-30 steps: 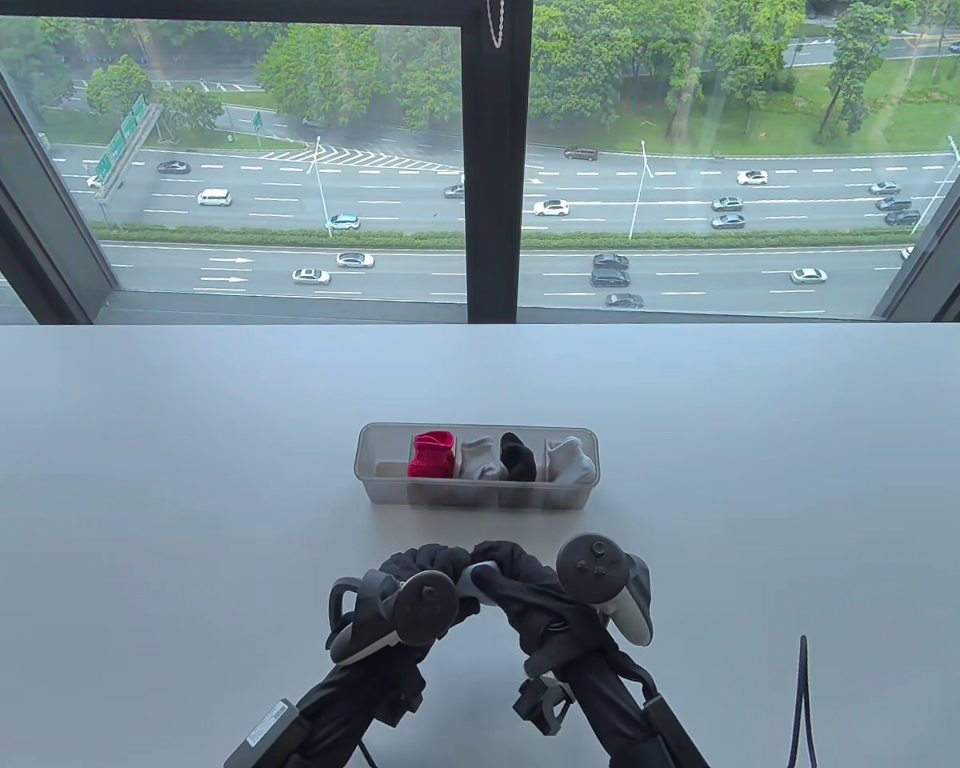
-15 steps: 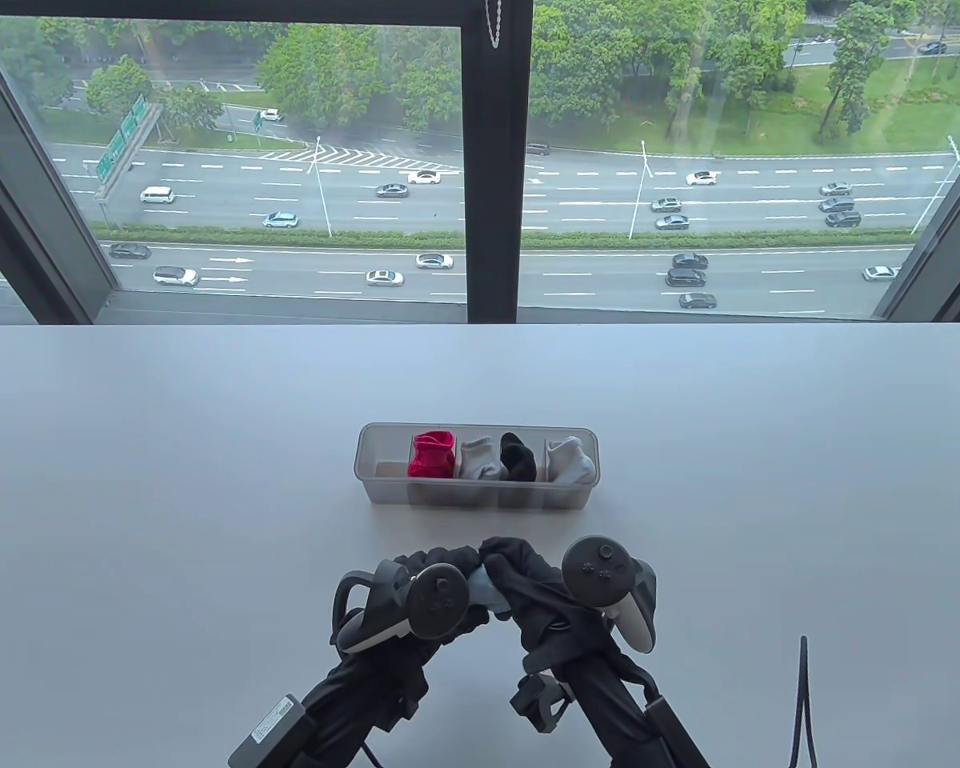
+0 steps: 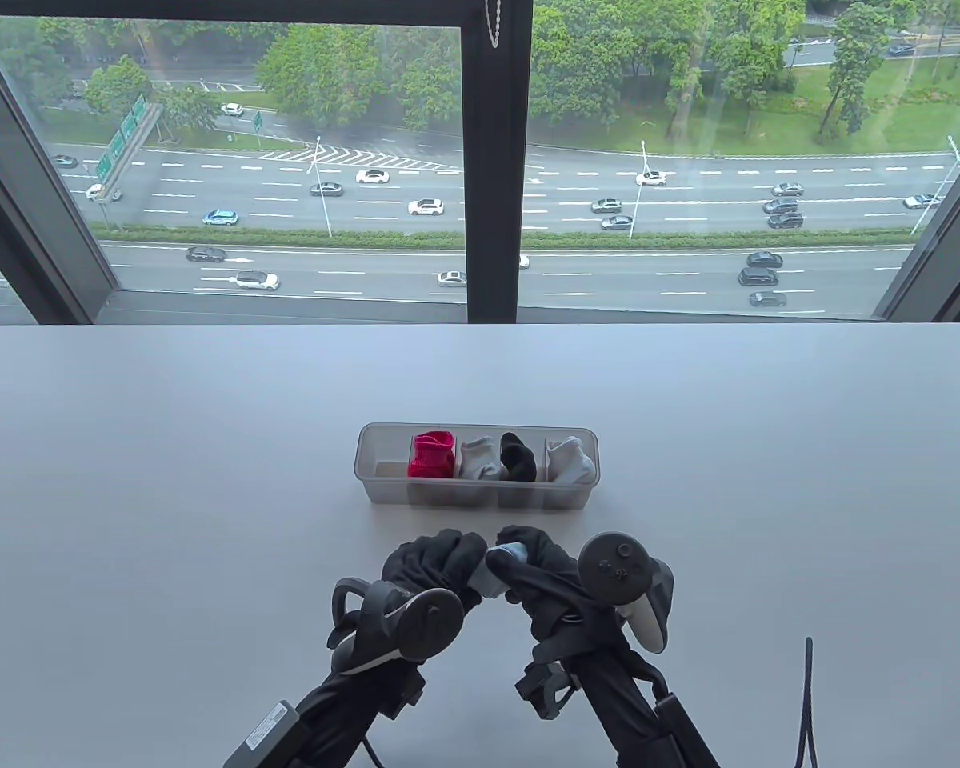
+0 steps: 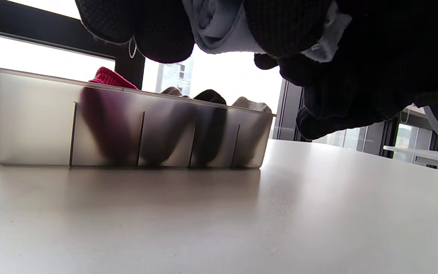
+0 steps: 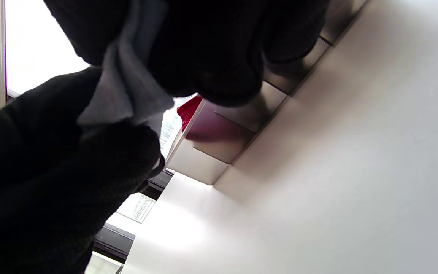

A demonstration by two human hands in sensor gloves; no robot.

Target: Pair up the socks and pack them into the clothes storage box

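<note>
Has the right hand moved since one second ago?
Yes. The right hand has shifted slightly toward the storage box and rightward, holding the light blue socks.

The worktop (image 3: 208, 448) is a pale grey slab with rounded far corners, its far edge along a window. One thing lies directly on it: the box (image 3: 477, 494), a frosted, see-through tray set near the middle, long side across, split by dividers into a row of compartments. In the left wrist view the box (image 4: 32, 125) sits flat on the surface and casts a soft shadow toward the camera. At the near right edge a thin dark cable (image 3: 806, 704) rises in front of the worktop.
</note>
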